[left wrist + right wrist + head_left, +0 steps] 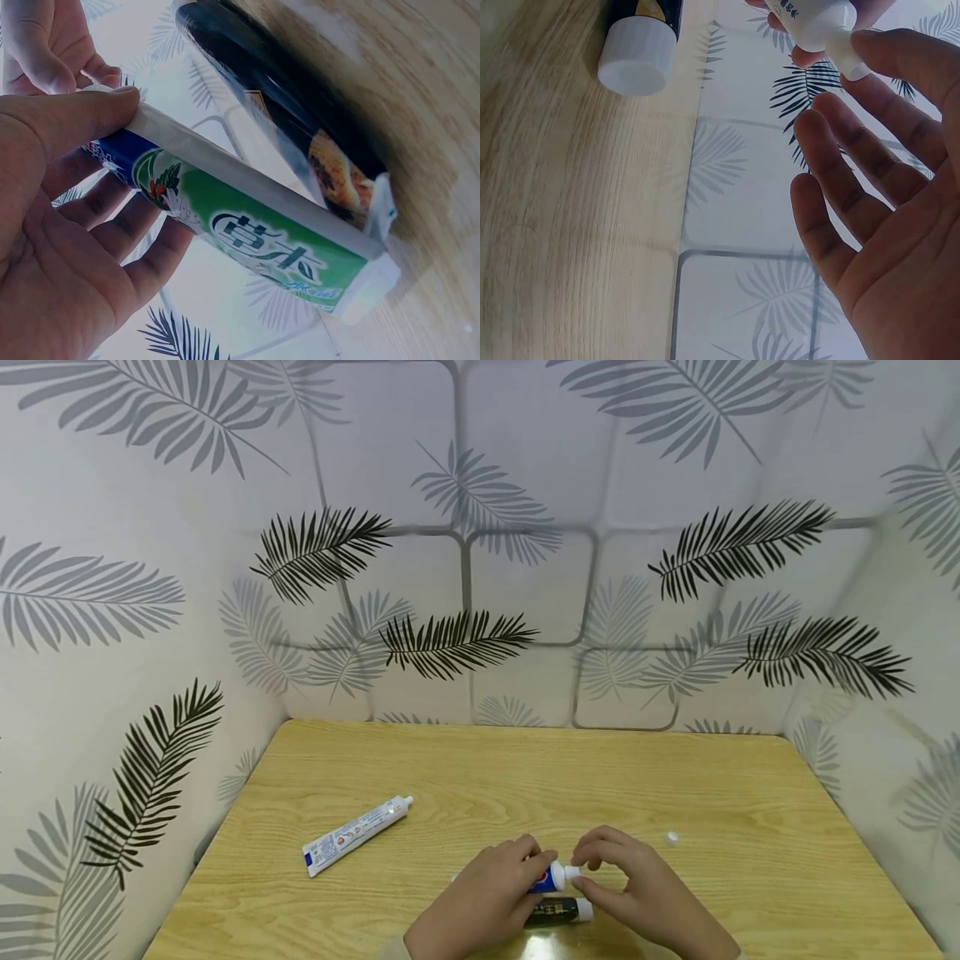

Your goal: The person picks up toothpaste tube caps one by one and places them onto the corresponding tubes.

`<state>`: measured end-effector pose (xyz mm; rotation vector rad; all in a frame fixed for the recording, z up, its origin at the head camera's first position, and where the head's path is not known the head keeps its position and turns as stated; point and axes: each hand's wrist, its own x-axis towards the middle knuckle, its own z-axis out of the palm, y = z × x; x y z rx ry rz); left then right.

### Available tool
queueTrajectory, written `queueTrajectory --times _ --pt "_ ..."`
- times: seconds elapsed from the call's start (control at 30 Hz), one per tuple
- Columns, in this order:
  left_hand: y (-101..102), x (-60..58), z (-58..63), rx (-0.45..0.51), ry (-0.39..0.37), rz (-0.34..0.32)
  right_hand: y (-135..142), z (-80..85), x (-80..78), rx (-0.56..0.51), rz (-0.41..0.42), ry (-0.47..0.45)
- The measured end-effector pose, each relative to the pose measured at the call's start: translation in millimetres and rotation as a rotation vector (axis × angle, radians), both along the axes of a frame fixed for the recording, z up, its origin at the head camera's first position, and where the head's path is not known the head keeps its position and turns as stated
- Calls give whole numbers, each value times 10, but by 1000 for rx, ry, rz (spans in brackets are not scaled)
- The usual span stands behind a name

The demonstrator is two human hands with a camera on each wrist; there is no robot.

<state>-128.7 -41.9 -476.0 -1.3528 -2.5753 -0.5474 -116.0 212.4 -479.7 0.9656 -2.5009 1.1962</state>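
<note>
My left hand (pixel 487 889) grips a toothpaste tube (pixel 255 225) with a green, blue and white print, thumb on top and fingers beneath. My right hand (pixel 637 885) pinches the tube's small white cap (pixel 846 56) between thumb and index finger; its other fingers are spread out below. Just on the near side of the held tube, a black toothpaste tube (pixel 555 912) with a white cap (pixel 637 56) lies on the table, partly hidden by the left hand in the head view.
A white toothpaste tube (pixel 358 835) lies slantwise at the left of the wooden table (pixel 600 785), its narrow nozzle bare. A loose white cap (pixel 671 838) sits beyond the right hand. Leaf-patterned walls (pixel 525 585) border the table's back and sides.
</note>
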Motion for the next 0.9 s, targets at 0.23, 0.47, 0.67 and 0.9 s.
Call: queueTrajectory --times 0.23,0.47,0.67,0.9 --pt "9 1 2 -26 8 1 -2 -1 -3 23 -33 -70" --pt "29 3 1 -41 -1 5 4 7 -4 75 -96 -102" --pt "31 -6 -13 -40 -29 10 29 -3 13 58 -123 -121" --pt "28 -18 -16 -22 -47 3 51 2 7 -7 -1 -51"
